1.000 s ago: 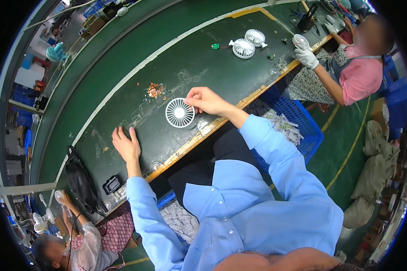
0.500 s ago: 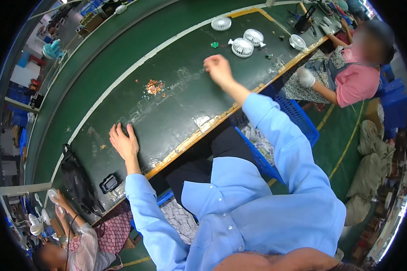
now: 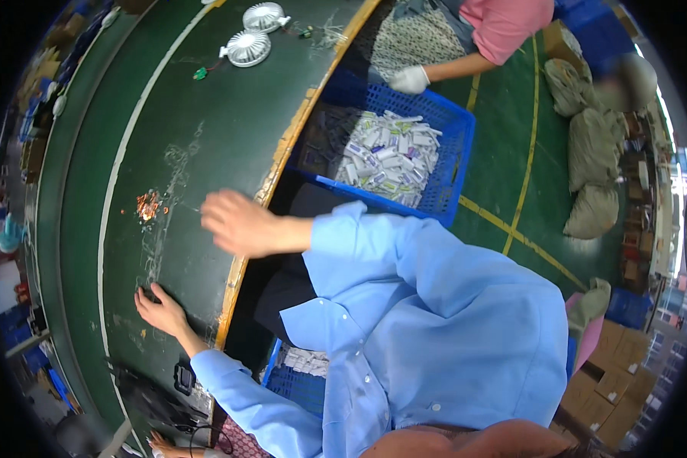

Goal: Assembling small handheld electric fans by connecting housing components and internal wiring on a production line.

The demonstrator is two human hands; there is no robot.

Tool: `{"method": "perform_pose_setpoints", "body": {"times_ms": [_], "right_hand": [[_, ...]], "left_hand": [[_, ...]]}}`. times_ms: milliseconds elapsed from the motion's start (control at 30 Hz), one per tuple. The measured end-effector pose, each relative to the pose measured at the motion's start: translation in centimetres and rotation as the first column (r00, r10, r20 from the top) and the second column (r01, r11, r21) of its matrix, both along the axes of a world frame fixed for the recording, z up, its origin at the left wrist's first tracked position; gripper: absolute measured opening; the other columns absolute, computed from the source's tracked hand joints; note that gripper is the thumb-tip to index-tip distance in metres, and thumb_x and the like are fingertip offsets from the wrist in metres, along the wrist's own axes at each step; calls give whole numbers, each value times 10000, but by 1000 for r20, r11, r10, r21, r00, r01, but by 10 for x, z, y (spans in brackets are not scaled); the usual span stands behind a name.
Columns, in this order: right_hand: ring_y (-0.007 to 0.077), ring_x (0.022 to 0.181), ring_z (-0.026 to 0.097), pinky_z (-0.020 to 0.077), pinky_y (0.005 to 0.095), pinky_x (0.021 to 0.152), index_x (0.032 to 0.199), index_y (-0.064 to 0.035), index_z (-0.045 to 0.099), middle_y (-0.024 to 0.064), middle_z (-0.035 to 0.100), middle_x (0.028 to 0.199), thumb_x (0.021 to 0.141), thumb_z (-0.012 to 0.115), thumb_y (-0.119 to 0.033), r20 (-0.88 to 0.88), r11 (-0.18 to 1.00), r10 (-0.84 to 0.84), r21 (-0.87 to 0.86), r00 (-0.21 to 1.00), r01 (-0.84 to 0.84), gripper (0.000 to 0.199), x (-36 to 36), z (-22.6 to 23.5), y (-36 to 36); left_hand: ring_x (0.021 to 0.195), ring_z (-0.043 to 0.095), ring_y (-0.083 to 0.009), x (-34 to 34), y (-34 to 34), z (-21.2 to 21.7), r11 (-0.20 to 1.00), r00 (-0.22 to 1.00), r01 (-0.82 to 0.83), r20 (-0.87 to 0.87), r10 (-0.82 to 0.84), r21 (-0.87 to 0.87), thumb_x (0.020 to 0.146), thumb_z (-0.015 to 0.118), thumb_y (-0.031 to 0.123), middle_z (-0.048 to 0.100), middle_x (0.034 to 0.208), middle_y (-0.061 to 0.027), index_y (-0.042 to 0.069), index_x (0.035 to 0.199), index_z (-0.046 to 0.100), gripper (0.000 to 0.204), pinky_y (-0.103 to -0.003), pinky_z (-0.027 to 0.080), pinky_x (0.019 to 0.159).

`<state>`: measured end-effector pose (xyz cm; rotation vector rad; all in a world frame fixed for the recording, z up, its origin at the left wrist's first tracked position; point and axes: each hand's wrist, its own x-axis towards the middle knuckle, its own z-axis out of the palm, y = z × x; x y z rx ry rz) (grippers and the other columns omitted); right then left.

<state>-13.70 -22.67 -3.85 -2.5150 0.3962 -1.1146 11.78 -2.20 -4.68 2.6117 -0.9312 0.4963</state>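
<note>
My left hand (image 3: 162,311) rests on the green tabletop (image 3: 183,145), fingers spread, with nothing in it. My right hand (image 3: 240,223) is above the table's wooden front edge, palm down and a little blurred. Its fingers are extended and I see nothing held in them. A small pile of copper-coloured bits (image 3: 149,206) lies on the table, left of my right hand and beyond my left. Farther up are two white round fans (image 3: 249,49) (image 3: 264,17); a green circuit board (image 3: 200,74) hangs by wires from the nearer one.
A blue basket (image 3: 459,164) full of white rectangular packs (image 3: 389,156) stands right of the table; a co-worker's gloved hand (image 3: 410,79) is at its rim. Another blue basket (image 3: 298,388) is beside my left sleeve. A black bag (image 3: 149,397) and black frame-like case (image 3: 184,377) lie near my left arm.
The view has turned to the right, showing more of the basket and floor. My right hand has drawn back from near the fans to the table edge. My left hand stays on the tabletop.
</note>
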Motion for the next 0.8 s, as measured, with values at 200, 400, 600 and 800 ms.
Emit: {"method": "perform_pose_setpoints", "body": {"times_ms": [200, 400, 600, 800], "right_hand": [[339, 1314, 433, 308, 503, 1136, 1129, -28, 585, 164, 539, 1266, 841, 673, -241, 22, 945, 192, 264, 981, -191, 369, -39, -9, 54], [334, 1194, 520, 421, 470, 1043, 1062, -14, 606, 149, 588, 1162, 815, 678, -187, 48, 966, 100, 235, 994, -109, 310, -49, 2, 9], [340, 1181, 517, 419, 466, 1015, 1088, -21, 595, 138, 575, 1174, 851, 654, -197, -39, 986, 31, 162, 999, -25, 301, -38, 8, -51], [322, 1171, 508, 414, 440, 1004, 1088, -16, 601, 134, 575, 1148, 847, 658, -190, -95, 997, -22, 71, 995, 29, 303, -6, 3, -103]], "left_hand": [[1287, 463, -347, -2, -3, 1, 999, 999, -25, -35, 26, 28, 982, 516, 466, 488, 1424, -165, 13, 1324, 565, 571, -454, 379, 1068], [1293, 460, -354, -3, 2, 2, 1000, 1000, 0, 7, 0, 22, 979, 539, 415, 505, 1396, -189, -3, 1302, 574, 529, -451, 361, 1088], [1304, 454, -346, -10, -3, 7, 999, 999, -32, -12, 31, -31, 959, 572, 378, 510, 1398, -176, 14, 1285, 586, 489, -454, 342, 1099], [1291, 467, -333, -9, -2, 7, 998, 999, -46, -17, 45, -39, 943, 594, 370, 525, 1379, -161, 28, 1281, 592, 481, -443, 342, 1099]]}}
